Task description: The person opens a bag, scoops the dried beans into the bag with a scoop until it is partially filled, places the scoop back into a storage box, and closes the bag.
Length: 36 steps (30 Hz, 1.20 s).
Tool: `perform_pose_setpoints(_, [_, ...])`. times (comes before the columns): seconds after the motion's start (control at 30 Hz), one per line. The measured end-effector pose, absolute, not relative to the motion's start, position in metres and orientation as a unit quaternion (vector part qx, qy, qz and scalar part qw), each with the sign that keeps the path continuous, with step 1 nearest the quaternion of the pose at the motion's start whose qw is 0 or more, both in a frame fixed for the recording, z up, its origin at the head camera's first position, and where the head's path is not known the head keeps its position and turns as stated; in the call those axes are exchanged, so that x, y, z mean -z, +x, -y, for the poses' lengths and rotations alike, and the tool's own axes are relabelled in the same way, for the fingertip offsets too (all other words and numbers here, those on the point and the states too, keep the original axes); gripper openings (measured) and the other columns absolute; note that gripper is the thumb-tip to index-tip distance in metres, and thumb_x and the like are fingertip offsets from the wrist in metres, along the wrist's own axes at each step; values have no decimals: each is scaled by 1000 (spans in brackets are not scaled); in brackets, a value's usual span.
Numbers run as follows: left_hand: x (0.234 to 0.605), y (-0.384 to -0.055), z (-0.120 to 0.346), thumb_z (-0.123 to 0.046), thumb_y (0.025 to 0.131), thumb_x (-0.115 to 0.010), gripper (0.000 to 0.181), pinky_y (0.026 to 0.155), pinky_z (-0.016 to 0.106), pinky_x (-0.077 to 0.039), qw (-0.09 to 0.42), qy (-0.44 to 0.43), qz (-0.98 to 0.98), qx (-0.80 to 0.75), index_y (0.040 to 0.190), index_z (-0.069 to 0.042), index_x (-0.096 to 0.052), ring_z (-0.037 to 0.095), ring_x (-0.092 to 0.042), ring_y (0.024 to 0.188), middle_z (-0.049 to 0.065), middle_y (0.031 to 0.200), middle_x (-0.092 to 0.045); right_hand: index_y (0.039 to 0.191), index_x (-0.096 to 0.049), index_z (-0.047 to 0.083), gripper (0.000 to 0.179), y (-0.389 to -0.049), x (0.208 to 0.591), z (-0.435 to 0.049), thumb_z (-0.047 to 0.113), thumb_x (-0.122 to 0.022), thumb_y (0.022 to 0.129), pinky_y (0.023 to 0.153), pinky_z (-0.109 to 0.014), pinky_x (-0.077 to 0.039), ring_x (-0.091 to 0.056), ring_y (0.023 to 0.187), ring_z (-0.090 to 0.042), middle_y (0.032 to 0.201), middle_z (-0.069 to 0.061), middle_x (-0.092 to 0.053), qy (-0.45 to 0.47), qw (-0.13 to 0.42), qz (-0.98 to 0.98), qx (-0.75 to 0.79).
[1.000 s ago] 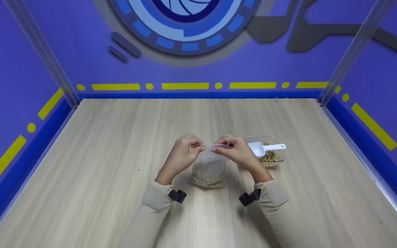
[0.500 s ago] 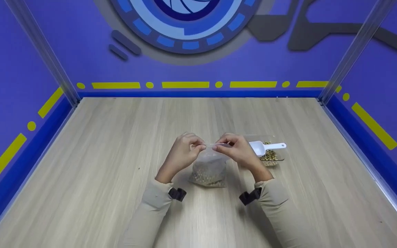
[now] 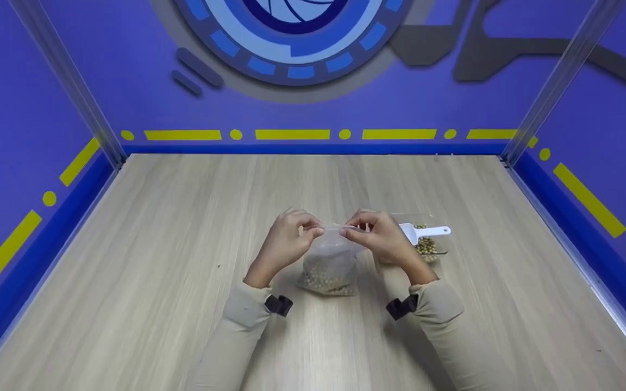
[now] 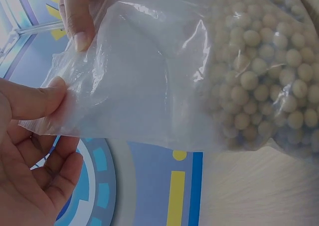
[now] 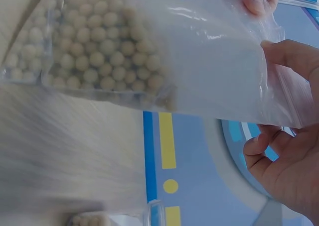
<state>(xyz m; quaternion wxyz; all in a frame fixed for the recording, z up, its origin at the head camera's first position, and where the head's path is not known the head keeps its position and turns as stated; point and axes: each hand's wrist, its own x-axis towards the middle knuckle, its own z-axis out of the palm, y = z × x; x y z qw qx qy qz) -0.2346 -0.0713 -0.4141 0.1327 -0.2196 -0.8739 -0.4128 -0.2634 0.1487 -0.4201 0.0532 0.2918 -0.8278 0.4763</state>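
Observation:
A clear zip-lock bag stands on the table, its lower part filled with small round beige beans. My left hand pinches the bag's top edge at the left corner between thumb and fingers. On the other side my right hand pinches the same edge near the right corner. In the left wrist view the thumb presses on the zip strip. The right wrist view has the right thumb on the plastic near the strip. Whether the seal is closed cannot be told.
Behind my right hand sits a clear container holding more beans. A white scoop lies across it, handle to the right. Blue panels border the wooden table at the back and sides.
My right hand has slid slightly to the right along the bag's top edge, covering more of the scoop. The left hand and the bag have hardly moved.

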Motion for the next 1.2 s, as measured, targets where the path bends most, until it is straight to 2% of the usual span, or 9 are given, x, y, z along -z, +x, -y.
perform_pose_setpoints(0.2, [414, -237, 72, -15, 87, -69, 9, 81, 38, -49, 129, -217, 875, 412, 87, -7, -73, 19, -59, 87, 4, 87, -67, 81, -74, 6, 9, -264, 419, -153, 14, -72, 85, 61, -21, -37, -47, 67, -8, 76, -5, -63, 299, 73, 838, -450])
perform_pose_setpoints(0.63, [414, -239, 74, -16, 85, -71, 9, 76, 37, -48, 147, -204, 878, 407, 85, -7, -73, 20, -58, 82, 4, 81, -68, 84, -75, 2, 7, -267, 419, -164, 9, -73, 83, 60, -18, -38, -48, 66, -10, 79, -9, -66, 272, 61, 851, -445])
perform_pose_setpoints(0.93, [415, -243, 76, -20, 82, -74, 11, 74, 34, -47, 162, -192, 878, 407, 82, -9, -74, 18, -58, 78, 2, 76, -68, 81, -75, 5, 8, -269, 421, -176, 12, -72, 84, 59, -19, -37, -46, 64, -6, 75, -3, -64, 271, 82, 856, -432])
perform_pose_setpoints(1.2, [417, -245, 77, -22, 80, -77, 14, 70, 30, -47, 177, -182, 874, 415, 77, -10, -72, 14, -57, 74, 2, 74, -67, 79, -74, 6, 10, -267, 421, -183, 14, -73, 84, 57, -19, -36, -45, 62, -6, 74, -2, -64, 249, 75, 861, -437])
